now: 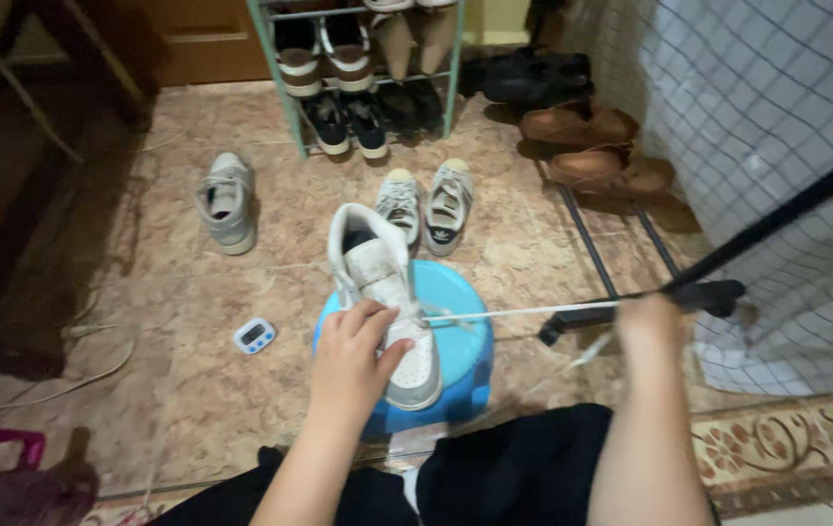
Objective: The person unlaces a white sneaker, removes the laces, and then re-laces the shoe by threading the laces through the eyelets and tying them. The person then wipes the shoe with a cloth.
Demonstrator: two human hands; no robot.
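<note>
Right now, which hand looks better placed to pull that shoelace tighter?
Probably the right hand: it holds the white lace stretched taut out to the side. The left hand rests on the white sneaker, steadying it on the blue stool.

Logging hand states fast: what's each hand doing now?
Left hand: open, pressing the white leather sneaker.
Right hand: closed on the taut white shoelace.
</note>
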